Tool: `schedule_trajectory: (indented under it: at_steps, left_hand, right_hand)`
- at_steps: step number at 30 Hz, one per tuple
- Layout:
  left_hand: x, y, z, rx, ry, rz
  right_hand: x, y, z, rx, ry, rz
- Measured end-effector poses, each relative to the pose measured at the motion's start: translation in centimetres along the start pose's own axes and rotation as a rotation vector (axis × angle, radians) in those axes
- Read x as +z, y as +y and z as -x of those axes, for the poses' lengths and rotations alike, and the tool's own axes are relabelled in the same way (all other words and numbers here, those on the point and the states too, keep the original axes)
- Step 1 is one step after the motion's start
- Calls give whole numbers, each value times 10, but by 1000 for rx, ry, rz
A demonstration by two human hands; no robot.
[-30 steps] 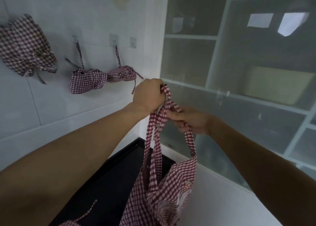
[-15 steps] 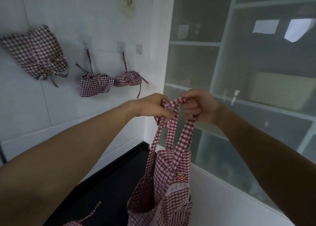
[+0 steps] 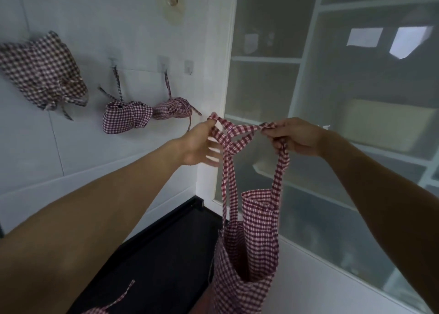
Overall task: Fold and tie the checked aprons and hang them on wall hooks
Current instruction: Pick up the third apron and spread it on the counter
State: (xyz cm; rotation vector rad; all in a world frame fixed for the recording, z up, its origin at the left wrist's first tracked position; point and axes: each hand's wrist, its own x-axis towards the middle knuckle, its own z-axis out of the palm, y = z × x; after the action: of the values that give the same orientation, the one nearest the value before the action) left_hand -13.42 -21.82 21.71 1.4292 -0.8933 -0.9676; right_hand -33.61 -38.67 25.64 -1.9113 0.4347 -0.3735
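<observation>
Head view, left to right: three tied apron bundles (image 3: 128,117) already hang on the wall hooks (image 3: 164,61), one free hook (image 3: 188,66) beside them. The left hand (image 3: 202,145) and right hand (image 3: 294,136) pinch the neck strap (image 3: 240,130) of an unfolded apron (image 3: 247,254) dangling between them; folding, tying and hanging it look still undone.

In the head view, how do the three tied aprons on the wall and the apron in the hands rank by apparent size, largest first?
1. Held apron, though it is nearest the camera.
2. Left bundle, blurred.
3. Middle bundle.
4. Right bundle.
The last two look close; the middle one only seems slightly larger.
</observation>
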Motion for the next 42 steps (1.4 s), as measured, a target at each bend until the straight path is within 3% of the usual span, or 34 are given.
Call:
schedule_trajectory:
  at_steps: [2,8,12,17,22,28,35,42]
  left_hand:
    - [2,-3,-1,-54,-104,-6]
    - [32,11,6,112,-64,-133]
    - [31,11,9,100,-347,-156]
    - [30,-16,6,-8,-485,-511]
    - [63,-83,-2,84,-275,-454]
    - [111,-174,-1,-99,-376,-534]
    - [149,-240,-7,-140,-192,-361]
    - [161,-275,-8,-173,-185,-589]
  right_hand:
    - [-4,-1,2,-3,11,9]
    - [-2,-3,-1,62,165,9]
    - [-14,-6,-2,25,332,-110]
    - [-21,-2,5,-30,430,-84]
    - [-18,-7,4,-53,514,-128]
    - [5,-10,5,-58,441,12]
    - [17,-5,8,-100,423,-43]
    - [-20,24,5,-58,486,-168]
